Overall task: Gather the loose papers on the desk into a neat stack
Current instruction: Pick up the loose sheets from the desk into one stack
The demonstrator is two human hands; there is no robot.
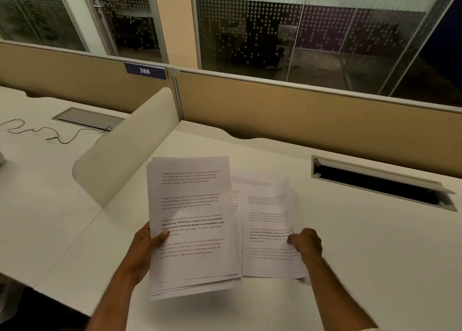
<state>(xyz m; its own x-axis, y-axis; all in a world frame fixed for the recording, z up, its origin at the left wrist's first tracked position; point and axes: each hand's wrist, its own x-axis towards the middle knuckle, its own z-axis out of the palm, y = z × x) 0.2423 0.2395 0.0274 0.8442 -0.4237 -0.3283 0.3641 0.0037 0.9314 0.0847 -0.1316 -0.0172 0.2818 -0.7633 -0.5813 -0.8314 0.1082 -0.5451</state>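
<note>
Printed white paper sheets, gathered in an uneven bundle, are held above the pale worktop by the left hand, thumb pressed on top; a further printed white sheet is pinched at its right edge by the right hand

**Clearance around the hands, white desk**

Left hand holds a sheaf of papers lifted off the desk; a shadow shows beneath it. Just left of this hand: curved side divider, upright, blocks passage to the neighbouring desk. Right hand pinches a loose sheet, which sits just beside the sheaf. Right of and nearer than this hand: bare desk surface, open. Beyond and to its right: open cable slot, lid raised. Beyond both hands: bare strip of desk, then the tan partition closes off the far edge.
</note>
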